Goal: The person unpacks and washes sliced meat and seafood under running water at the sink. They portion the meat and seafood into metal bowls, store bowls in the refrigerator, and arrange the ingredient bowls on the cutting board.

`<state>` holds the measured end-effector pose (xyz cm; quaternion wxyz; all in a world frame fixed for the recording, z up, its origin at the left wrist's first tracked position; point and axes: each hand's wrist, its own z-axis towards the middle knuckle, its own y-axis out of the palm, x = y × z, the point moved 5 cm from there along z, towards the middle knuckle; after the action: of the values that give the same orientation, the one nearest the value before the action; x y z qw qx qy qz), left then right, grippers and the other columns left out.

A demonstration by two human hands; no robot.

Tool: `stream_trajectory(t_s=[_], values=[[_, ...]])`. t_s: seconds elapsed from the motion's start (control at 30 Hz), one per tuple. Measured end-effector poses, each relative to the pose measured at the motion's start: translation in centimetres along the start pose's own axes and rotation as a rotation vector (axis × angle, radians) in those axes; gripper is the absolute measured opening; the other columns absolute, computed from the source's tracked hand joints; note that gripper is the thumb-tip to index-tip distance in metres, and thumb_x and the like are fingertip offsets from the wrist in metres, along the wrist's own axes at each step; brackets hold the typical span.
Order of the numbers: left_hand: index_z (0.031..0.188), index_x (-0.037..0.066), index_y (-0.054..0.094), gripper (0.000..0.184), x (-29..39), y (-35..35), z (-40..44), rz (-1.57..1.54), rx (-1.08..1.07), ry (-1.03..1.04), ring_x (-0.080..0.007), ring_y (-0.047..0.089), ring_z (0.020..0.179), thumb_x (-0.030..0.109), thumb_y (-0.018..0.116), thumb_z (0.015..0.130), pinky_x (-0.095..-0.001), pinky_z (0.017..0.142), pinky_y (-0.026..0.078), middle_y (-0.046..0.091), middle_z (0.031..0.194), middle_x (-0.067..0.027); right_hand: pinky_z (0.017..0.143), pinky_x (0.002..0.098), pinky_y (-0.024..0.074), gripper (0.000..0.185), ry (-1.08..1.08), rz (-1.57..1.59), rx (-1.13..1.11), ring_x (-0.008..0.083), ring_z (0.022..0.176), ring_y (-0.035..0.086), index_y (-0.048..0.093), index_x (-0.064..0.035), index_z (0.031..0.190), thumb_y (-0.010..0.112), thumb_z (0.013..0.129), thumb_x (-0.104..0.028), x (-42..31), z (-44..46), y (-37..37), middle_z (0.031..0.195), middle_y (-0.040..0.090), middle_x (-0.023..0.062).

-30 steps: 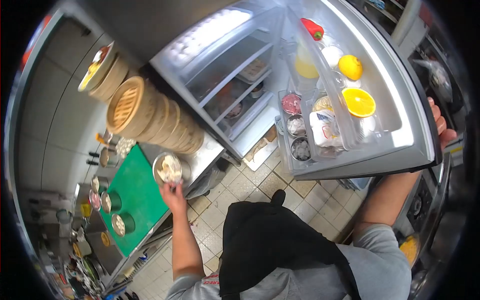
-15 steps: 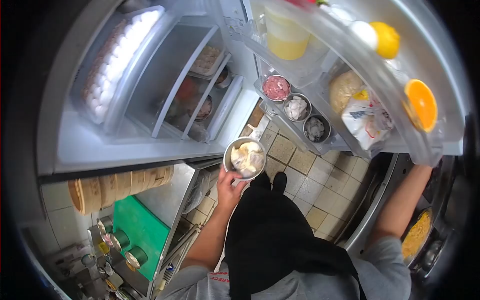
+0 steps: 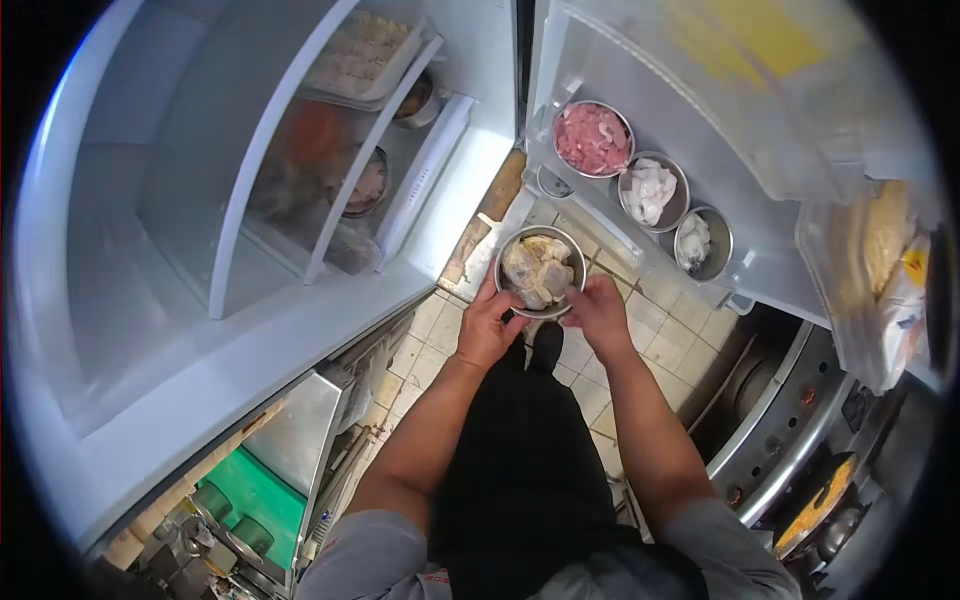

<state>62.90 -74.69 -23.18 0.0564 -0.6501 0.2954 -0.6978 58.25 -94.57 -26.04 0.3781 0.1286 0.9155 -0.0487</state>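
Note:
A round metal bowl (image 3: pixel 541 313) of pale, yellowish chunks of food (image 3: pixel 538 272), perhaps raw meat, is held at waist height between the open fridge and its door. My left hand (image 3: pixel 487 325) is closed on the lower left of the bowl, thumb near the rim. On the lower right side, my right hand (image 3: pixel 602 312) has its fingers against the rim. Ahead, the lower door shelf holds a bowl of pink sliced meat (image 3: pixel 593 139), a bowl of white pieces (image 3: pixel 652 188) and a bowl of greyish-white pieces (image 3: pixel 692 242).
To the left stands the fridge body with clear drawers (image 3: pixel 265 170), holding a tray (image 3: pixel 360 60) and bowls. The open door (image 3: pixel 770 265) rises on the right, a bagged item (image 3: pixel 900 290) on it. Below are a green board (image 3: pixel 265 495), a stove (image 3: pixel 770 450) and tiled floor (image 3: pixel 650 320).
My right hand has left the fridge door and come to the bowl. The bowl has moved slightly right and up in view. The camera view has tilted closer to the lower door shelf.

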Motion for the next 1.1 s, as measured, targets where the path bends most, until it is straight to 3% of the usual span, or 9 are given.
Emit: stream_trajectory(t_s=[0.13,0.2,0.27,0.37,0.43,0.63,0.77,1.0,1.1], values=[[0.085,0.007,0.062,0.029,-2.2,-0.7,1.1,-0.024,0.028,-0.048,-0.0383,0.044,0.135,-0.001,0.082,0.065,-0.0379,0.100,0.049,0.032,0.154,-0.0253,0.045,0.0331,0.0557,0.020,0.014,-0.054,0.056,0.0224,0.054,0.064,0.042,-0.0024,0.088,0.062,0.084,-0.001,-0.4,4.9,2.6,0.083,0.058,0.0138],[0.096,0.007,0.062,0.033,-3.4,-1.5,2.1,-0.044,-0.015,-0.047,-0.0335,0.052,0.131,-0.006,0.077,0.070,-0.0362,0.098,0.049,0.040,0.152,-0.0200,0.045,0.0335,0.0563,0.020,0.013,-0.038,0.052,0.0227,0.055,0.064,0.041,-0.0043,0.087,0.060,0.084,0.000,0.0,6.1,2.9,0.079,0.057,0.0125],[0.113,0.007,0.056,0.043,-10.8,-2.1,2.5,-0.410,0.061,-0.235,-0.0284,0.059,0.120,-0.011,0.068,0.076,-0.0350,0.095,0.050,0.048,0.146,-0.0143,0.044,0.0340,0.0569,0.020,0.014,-0.017,0.047,0.0229,0.056,0.064,0.040,-0.0061,0.087,0.058,0.084,0.001,0.3,6.7,2.9,0.076,0.057,0.0113],[0.146,0.009,0.027,0.063,-14.0,-7.7,6.1,-0.882,0.664,-0.573,-0.0303,0.063,0.106,-0.004,0.056,0.090,-0.0392,0.088,0.054,0.050,0.136,-0.0162,0.044,0.0349,0.0588,0.020,0.075,0.040,0.095,0.0224,0.051,0.063,0.041,-0.0064,0.087,0.059,0.084,0.002,1.0,6.9,1.8,0.071,0.057,0.0115],[0.144,0.005,0.031,0.057,-20.2,-9.8,6.9,-1.190,1.082,-0.766,-0.0335,0.065,0.099,0.001,0.056,0.093,-0.0420,0.083,0.059,0.050,0.132,-0.0185,0.045,0.0353,0.0594,0.020,0.081,0.081,0.083,0.0220,0.051,0.063,0.041,-0.0066,0.087,0.058,0.085,0.002,2.5,6.9,1.0,0.070,0.058,0.0114],[0.127,-0.004,0.047,0.032,-26.4,-12.8,10.7,-1.363,1.161,-0.786,-0.0328,0.065,0.095,0.007,0.051,0.097,-0.0381,0.077,0.065,0.058,0.114,-0.0174,0.047,0.0370,0.0606,0.020,0.120,0.123,0.061,0.0227,0.051,0.063,0.042,-0.0073,0.085,0.057,0.085,0.004,3.6,7.2,1.4,0.070,0.059,0.0128],[0.129,-0.005,0.047,0.033,-26.3,-14.1,10.6,-1.310,1.180,-0.705,-0.0323,0.066,0.096,0.004,0.049,0.096,-0.0373,0.078,0.065,0.058,0.117,-0.0179,0.047,0.0381,0.0606,0.020,0.117,0.088,0.039,0.0237,0.051,0.063,0.041,-0.0072,0.085,0.058,0.084,0.004,3.9,9.0,3.2,0.069,0.058,0.0124],[0.128,-0.009,0.045,0.035,-20.9,-14.8,6.0,-1.350,1.227,-0.525,-0.0358,0.065,0.102,0.003,0.044,0.095,-0.0362,0.083,0.063,0.056,0.124,-0.0222,0.045,0.0348,0.0574,0.023,-0.047,-0.039,-0.034,0.0196,0.056,0.061,0.045,-0.0031,0.084,0.067,0.081,-0.002,-2.2,14.1,13.4,0.073,0.054,0.0104],[0.129,-0.008,0.042,0.037,-17.6,-15.7,5.6,-1.244,1.220,-0.426,-0.0374,0.065,0.102,0.001,0.044,0.093,-0.0388,0.083,0.062,0.055,0.124,-0.0222,0.053,0.0374,0.0615,0.024,-0.099,0.053,-0.194,0.0269,0.065,0.069,0.046,-0.0003,0.099,0.065,0.085,-0.006,-3.0,17.9,20.2,0.082,0.057,0.0129]])
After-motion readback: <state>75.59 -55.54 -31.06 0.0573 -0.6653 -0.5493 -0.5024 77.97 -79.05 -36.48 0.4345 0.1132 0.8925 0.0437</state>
